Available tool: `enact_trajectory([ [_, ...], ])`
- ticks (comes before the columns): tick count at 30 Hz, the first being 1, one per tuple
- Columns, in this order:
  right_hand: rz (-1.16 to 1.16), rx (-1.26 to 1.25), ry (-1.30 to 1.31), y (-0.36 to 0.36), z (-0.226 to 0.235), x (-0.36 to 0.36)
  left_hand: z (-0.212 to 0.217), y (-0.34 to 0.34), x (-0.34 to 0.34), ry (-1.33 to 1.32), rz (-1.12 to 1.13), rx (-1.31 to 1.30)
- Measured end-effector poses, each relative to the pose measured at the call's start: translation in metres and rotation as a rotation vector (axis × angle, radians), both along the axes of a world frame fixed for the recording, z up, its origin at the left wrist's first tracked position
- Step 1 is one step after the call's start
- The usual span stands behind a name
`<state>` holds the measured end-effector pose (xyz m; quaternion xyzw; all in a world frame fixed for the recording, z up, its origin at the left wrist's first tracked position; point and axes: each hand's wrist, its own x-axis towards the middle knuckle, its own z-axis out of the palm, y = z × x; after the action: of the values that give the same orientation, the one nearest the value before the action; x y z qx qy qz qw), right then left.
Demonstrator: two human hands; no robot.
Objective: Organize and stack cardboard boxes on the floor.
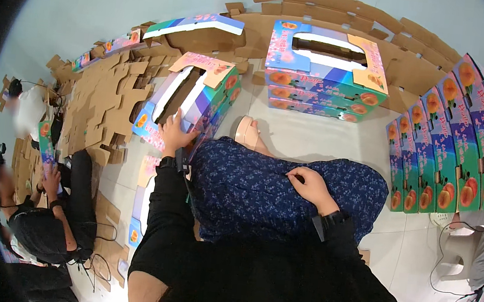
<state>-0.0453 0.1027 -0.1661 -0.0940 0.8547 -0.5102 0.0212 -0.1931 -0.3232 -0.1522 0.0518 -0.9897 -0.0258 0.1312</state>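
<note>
A colourful folded carton (214, 110) with peach pictures and a long slot in its top stands beside my left knee. On its near top end rests my left hand (176, 135), open, the fingers spread near the slot. My right hand (310, 189) lies on the dark floral cloth (249, 196) over my lap. Its fingers are curled together, and whatever may be between them is hidden. Another carton (143, 194) of the same print stands partly covered by my left arm.
Similar cartons (326, 80) are stacked ahead, and a row of upright ones (446, 143) stands at right. Flattened brown cardboard (103, 98) spreads over the left side. Co-workers (48, 225) sit at far left. A stool (458, 256) and a cable are at lower right.
</note>
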Motion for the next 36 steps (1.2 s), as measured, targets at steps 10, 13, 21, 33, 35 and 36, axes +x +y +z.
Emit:
enact_trajectory([
  [10, 0.006, 0.077, 0.007, -0.001, 0.009, -0.003, -0.002, 0.015, -0.013, 0.012, 0.015, -0.030],
  [13, 0.004, 0.029, 0.123, 0.002, 0.019, -0.002, -0.002, 0.018, -0.019, -0.010, 0.006, -0.012],
  [21, -0.762, 0.362, 0.707, 0.116, 0.104, 0.028, -0.001, 0.022, -0.018, -0.008, 0.029, -0.001],
  [33, -1.568, 1.302, 1.186, 0.340, 0.272, 0.154, 0.003, 0.027, -0.015, -0.040, 0.053, -0.007],
  [35, -1.440, 1.353, 1.155, 0.354, 0.277, 0.155, 0.005, 0.028, -0.013, -0.036, 0.048, 0.004],
  [36, -1.451, 1.331, 1.152, 0.361, 0.277, 0.151, 0.006, 0.028, -0.013, -0.040, 0.047, -0.007],
])
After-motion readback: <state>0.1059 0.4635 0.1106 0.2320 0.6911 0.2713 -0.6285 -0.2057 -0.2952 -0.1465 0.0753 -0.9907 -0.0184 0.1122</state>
